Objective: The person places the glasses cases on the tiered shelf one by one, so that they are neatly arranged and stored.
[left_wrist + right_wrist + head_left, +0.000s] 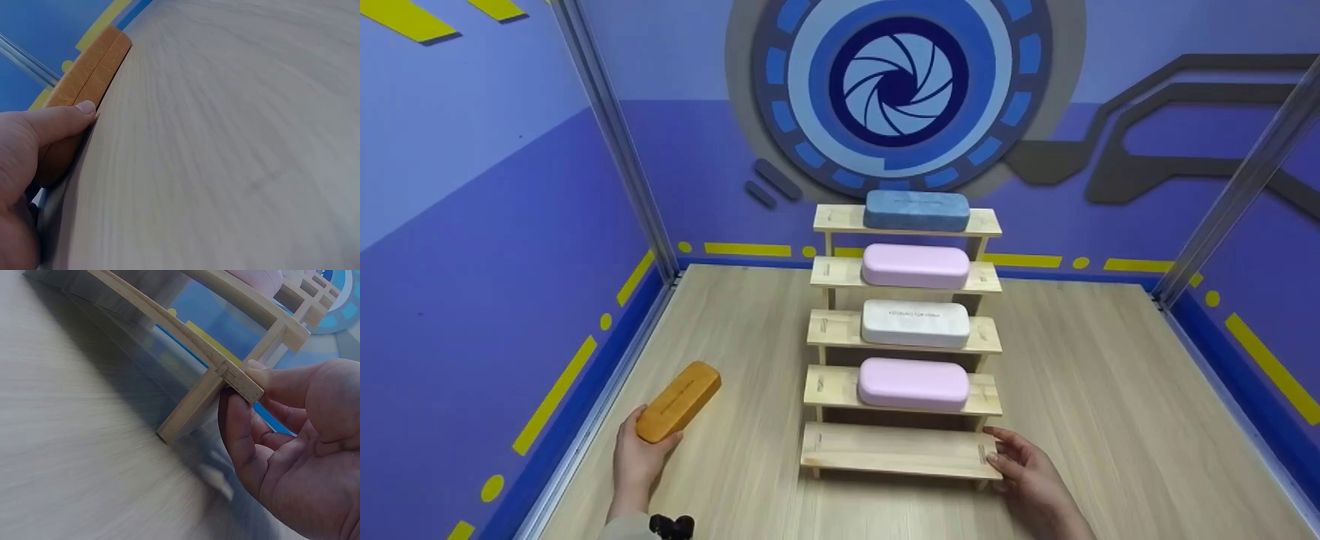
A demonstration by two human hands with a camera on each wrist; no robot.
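An orange-brown glasses case (679, 403) lies at the left of the table, and my left hand (641, 459) grips its near end, thumb along one side. The left wrist view shows the thumb pressed on the case (93, 70) close to its lid seam. At the right, my right hand (1031, 476) pinches the end of the lowest step of a wooden stepped rack (896, 450). In the right wrist view the thumb is on top of the board (244, 382) and curled fingers are beneath it. That lowest step bears no case.
Higher steps carry a pink case (913, 384), a white case with lettering (915, 323), another pink case (916, 266) and a blue case (916, 211) on top. Blue-purple panels (682, 165) with metal corner posts (619, 142) enclose the wood-grain table (1110, 375).
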